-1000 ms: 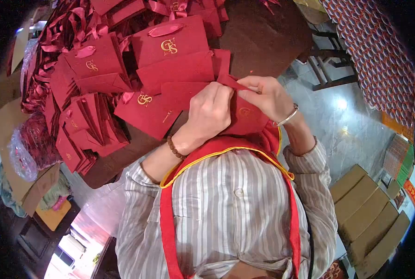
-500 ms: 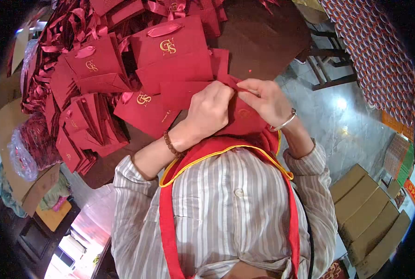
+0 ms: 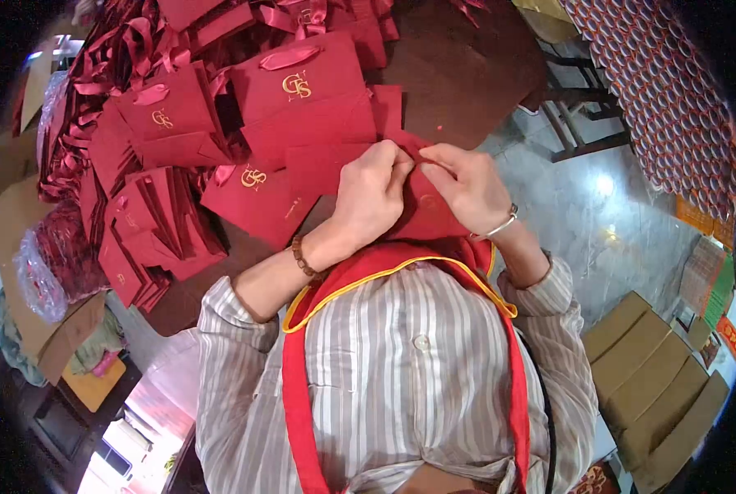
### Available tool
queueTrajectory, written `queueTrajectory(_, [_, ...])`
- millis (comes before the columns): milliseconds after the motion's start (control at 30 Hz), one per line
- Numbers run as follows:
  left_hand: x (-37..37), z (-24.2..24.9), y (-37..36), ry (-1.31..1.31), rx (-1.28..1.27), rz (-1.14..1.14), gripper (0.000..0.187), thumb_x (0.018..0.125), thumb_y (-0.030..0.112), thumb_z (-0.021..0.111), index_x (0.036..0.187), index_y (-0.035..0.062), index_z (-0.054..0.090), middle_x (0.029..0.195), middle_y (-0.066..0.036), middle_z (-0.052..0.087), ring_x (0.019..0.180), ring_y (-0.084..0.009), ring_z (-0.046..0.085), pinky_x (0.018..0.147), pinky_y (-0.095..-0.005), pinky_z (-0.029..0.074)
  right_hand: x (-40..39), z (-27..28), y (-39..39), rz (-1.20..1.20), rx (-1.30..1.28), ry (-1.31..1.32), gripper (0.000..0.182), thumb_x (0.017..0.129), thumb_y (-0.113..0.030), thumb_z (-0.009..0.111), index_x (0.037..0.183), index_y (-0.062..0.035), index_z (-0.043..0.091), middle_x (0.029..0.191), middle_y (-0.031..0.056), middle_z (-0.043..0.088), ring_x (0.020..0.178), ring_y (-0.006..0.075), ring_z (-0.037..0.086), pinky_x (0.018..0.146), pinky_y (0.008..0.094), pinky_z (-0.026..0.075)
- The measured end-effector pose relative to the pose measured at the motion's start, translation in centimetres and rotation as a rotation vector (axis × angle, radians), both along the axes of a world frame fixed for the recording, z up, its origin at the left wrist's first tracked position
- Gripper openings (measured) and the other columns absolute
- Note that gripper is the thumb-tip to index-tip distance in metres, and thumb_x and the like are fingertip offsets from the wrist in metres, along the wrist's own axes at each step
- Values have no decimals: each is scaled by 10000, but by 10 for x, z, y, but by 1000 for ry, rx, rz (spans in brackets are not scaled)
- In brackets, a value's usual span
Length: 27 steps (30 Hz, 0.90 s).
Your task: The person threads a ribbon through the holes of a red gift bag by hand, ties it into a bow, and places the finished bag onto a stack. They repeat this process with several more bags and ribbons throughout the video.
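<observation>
Red paper bag (image 3: 434, 218) is between apron (image 3: 355, 262) and table (image 3: 487, 62), far edge pinched in left hand (image 3: 373, 188) and right hand (image 3: 475, 191); probably light, stiffish, crease-prone, so best held by edges, fingertips only.

Fingers (image 3: 446, 154) on a red bag (image 3: 429, 211)

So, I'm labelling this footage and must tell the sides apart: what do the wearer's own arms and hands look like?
The left sleeve and right sleeve are striped grey-beige and white, ending short of the wrists. The left grip is gloveless, with a brown beaded bracelet behind it; the right grip, also gloveless, has a thin silver-coloured bangle.
</observation>
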State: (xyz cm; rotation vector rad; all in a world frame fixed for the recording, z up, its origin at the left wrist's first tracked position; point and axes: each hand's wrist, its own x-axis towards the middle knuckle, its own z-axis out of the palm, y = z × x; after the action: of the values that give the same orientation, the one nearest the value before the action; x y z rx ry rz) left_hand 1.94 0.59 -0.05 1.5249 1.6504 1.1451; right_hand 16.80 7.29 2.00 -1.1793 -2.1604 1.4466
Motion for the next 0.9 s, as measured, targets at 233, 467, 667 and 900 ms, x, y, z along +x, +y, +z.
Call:
queueTrajectory(233, [-12, -7, 4, 550, 455, -264, 155, 611, 29, 531, 749, 6, 466, 679, -111, 423, 596, -250, 488, 534, -324, 441, 0, 1, 2, -1, 73, 34, 200, 789, -101, 538, 933, 22, 599, 846, 180, 630, 787, 273, 619, 685, 336, 474])
queueTrajectory(467, [-13, -5, 6, 540, 367, -335, 234, 596, -26, 548, 827, -10, 508, 774, -145, 513, 681, -297, 547, 572, -365, 469, 8, -6, 10, 60, -39, 22, 212, 818, -80, 542, 977, 55, 579, 861, 134, 645, 806, 141, 597, 719, 257, 457])
queueTrajectory(667, [-9, -7, 4, 509, 320, -246, 242, 598, -38, 539, 837, -8, 515, 777, -140, 520, 676, -292, 556, 584, -368, 473, 7, -6, 11, 64, -98, 38, 216, 834, -89, 540, 991, 53, 579, 879, 93, 637, 824, 110, 569, 734, 238, 444])
queueTrajectory(900, [-16, 0, 7, -34, 9, -75, 69, 804, 40, 560, 837, -19, 574, 745, -89, 586, 689, -181, 578, 639, -268, 466, 14, -26, 18, 63, -327, 158, 188, 854, -118, 552, 965, 28, 591, 839, 20, 616, 795, 59, 539, 703, 210, 437])
